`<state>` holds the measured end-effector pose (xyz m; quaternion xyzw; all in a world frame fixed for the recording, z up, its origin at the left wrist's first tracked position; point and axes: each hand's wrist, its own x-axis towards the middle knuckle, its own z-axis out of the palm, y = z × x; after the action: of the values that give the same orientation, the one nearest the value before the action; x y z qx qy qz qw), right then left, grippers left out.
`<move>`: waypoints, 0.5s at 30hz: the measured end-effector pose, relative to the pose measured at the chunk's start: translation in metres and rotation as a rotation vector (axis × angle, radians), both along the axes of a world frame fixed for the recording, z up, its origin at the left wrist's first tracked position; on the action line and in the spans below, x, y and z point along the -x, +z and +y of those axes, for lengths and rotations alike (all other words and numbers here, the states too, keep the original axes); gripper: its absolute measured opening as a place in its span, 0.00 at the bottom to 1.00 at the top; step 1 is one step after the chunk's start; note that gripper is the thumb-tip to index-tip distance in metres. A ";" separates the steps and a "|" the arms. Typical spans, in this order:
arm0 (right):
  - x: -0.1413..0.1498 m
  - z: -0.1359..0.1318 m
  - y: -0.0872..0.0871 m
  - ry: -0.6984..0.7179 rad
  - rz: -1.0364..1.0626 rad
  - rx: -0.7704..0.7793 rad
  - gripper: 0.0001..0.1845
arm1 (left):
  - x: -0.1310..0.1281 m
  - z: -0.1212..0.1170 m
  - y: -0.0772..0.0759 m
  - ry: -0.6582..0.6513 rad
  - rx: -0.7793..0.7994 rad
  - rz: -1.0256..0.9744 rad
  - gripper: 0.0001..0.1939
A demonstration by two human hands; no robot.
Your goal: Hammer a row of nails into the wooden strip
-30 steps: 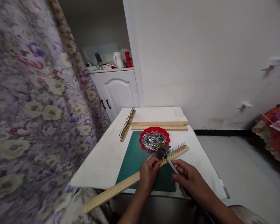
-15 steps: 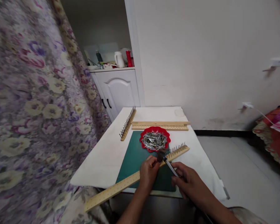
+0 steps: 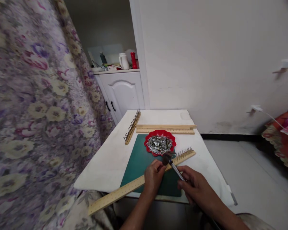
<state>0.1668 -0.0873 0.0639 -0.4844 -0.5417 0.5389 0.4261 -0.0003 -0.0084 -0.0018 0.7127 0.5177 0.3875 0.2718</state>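
My right hand (image 3: 194,185) is wrapped round the metal handle of a hammer (image 3: 176,168). The dark hammer head (image 3: 167,157) hovers right by the fingertips of my left hand (image 3: 154,175). Those fingers are pinched together over a pale wooden strip (image 3: 117,195) with rows of small holes; whatever they hold is hidden. Several nails (image 3: 183,154) stand upright along the strip's far right part. The strip lies slantwise across a green mat (image 3: 136,159), its near left end jutting past the table edge. Beyond the hammer, a red scalloped bowl (image 3: 160,132) holds a heap of loose nails (image 3: 158,145).
On the white-covered table (image 3: 105,163), another strip full of upright nails (image 3: 132,127) lies at the back left. More wooden strips (image 3: 165,126) lie behind the bowl. A floral curtain (image 3: 43,111) hangs on the left; a white cabinet (image 3: 122,91) and wall (image 3: 201,64) stand behind.
The view has shifted slightly. The hammer head is a little higher relative to the left fingertips; both hands otherwise stay in nearly the same place.
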 end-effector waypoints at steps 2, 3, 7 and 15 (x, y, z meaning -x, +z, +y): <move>-0.001 0.000 0.002 -0.007 0.023 0.000 0.16 | 0.000 -0.001 0.001 0.002 0.003 -0.003 0.08; -0.001 0.000 0.003 -0.009 0.033 0.002 0.15 | 0.000 -0.001 0.002 -0.001 0.003 -0.005 0.08; -0.002 0.000 0.003 -0.014 0.031 0.006 0.15 | 0.000 -0.002 0.004 -0.007 0.006 0.005 0.08; 0.000 -0.001 -0.001 0.034 -0.020 0.026 0.15 | -0.001 0.000 0.002 0.009 -0.008 0.065 0.10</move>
<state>0.1665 -0.0881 0.0629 -0.4860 -0.5470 0.5482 0.4052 0.0006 -0.0082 0.0003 0.7237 0.5279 0.3675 0.2501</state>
